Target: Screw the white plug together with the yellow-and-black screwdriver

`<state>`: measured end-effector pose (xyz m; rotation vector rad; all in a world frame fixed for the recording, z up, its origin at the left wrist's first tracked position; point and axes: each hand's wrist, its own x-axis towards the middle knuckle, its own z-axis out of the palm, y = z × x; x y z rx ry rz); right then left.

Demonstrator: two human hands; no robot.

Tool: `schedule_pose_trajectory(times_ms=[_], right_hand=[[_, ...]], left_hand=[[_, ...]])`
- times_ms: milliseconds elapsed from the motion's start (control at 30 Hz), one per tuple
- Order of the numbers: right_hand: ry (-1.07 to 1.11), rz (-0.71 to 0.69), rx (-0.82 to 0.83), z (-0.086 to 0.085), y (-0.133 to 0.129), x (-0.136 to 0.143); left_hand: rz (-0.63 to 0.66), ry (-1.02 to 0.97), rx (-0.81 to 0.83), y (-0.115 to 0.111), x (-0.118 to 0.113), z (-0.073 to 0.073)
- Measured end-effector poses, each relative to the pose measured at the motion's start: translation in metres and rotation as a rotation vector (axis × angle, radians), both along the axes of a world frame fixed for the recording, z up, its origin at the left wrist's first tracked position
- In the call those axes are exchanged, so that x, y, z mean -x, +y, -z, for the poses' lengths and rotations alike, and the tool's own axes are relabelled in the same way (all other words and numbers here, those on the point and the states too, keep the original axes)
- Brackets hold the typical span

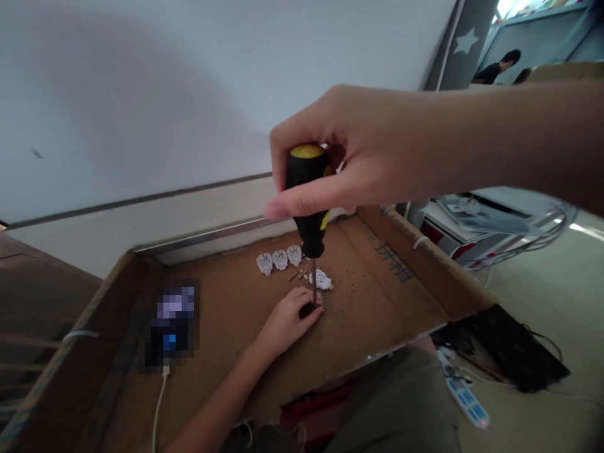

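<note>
My right hand (330, 151) is wrapped round the black and yellow handle of a screwdriver (309, 182). The screwdriver stands upright, shaft down, with its tip at the fingertips of my left hand (287, 318). My left thumb and fingers pinch a small pale plug part (321, 299) on the cardboard; the fingers and shaft partly hide it. Just beyond lies a white plug piece (321, 279). Small metal pins (298, 275) lie beside it. Farther back, several white plug pieces with prongs (280, 259) sit in a row, the last partly hidden by the screwdriver.
The work surface is a cardboard box tray (226, 333) with raised sides. At its left lies a blurred-out device with a white cable (159, 402). A power strip (467, 399) and a black bag-like item (519, 349) are on the floor at right. A person (497, 68) is in the background.
</note>
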<state>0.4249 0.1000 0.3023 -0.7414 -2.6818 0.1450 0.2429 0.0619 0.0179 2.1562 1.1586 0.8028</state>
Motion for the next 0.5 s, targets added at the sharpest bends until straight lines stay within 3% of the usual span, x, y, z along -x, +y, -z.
schedule_pose_trajectory(times_ms=[100, 200, 300, 433, 467, 500], right_hand=[[-0.217, 0.201, -0.035, -0.015, -0.003, 0.002], [-0.292, 0.283, 0.021, -0.022, -0.013, 0.008], [-0.306, 0.283, 0.049, -0.020, -0.017, 0.013], [-0.162, 0.166, -0.205, -0.008, -0.003, 0.010], [-0.119, 0.105, -0.140, -0.005, 0.000, 0.007], [-0.012, 0.060, 0.025, -0.002, 0.003, 0.004]], left_hand=[[0.007, 0.015, -0.007, 0.000, 0.000, -0.001], [0.006, 0.013, -0.016, 0.000, 0.000, 0.000], [0.013, 0.001, -0.019, 0.000, 0.000, 0.001], [0.005, 0.006, -0.030, 0.000, 0.000, 0.002], [0.001, 0.007, -0.033, 0.000, 0.000, 0.002], [0.000, 0.005, -0.036, 0.000, 0.000, 0.002]])
